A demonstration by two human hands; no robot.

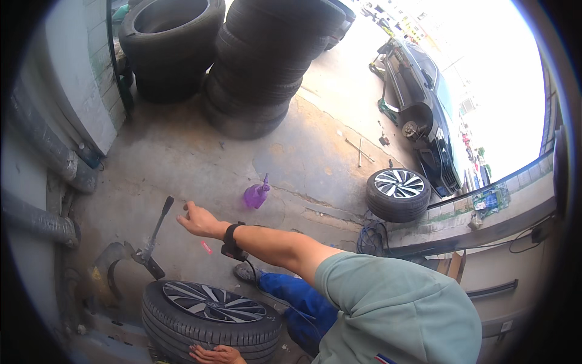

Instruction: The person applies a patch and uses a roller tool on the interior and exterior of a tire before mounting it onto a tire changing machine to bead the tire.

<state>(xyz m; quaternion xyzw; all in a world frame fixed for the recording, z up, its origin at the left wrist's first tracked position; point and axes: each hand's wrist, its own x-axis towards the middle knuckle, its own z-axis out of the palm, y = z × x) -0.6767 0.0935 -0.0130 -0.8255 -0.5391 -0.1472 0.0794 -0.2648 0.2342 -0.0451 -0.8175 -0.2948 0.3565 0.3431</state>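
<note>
A wheel with a black tyre and a dark and silver spoked rim (213, 301) lies tilted at the lower left, face upward. My left hand (217, 354) rests on the tyre's tread at the lower edge, fingers spread and flat. My right arm, with a black band at the wrist, stretches leftward. At its end my right hand (203, 220) hangs in the air with fingers loosely bent and apart, nothing visible in them. Just left of it rises a black-handled lever (160, 223), apparently not touched. A curved metal arm (109, 267) stands beside the lever, close to the wheel.
A purple spray bottle (257, 194) stands on the concrete floor beyond my forearm. Stacked tyres (260, 67) rise at the back. Another wheel (398, 191) lies at the right near a black car (424, 109) with a wheel off. Thick pipes (48, 139) line the left wall.
</note>
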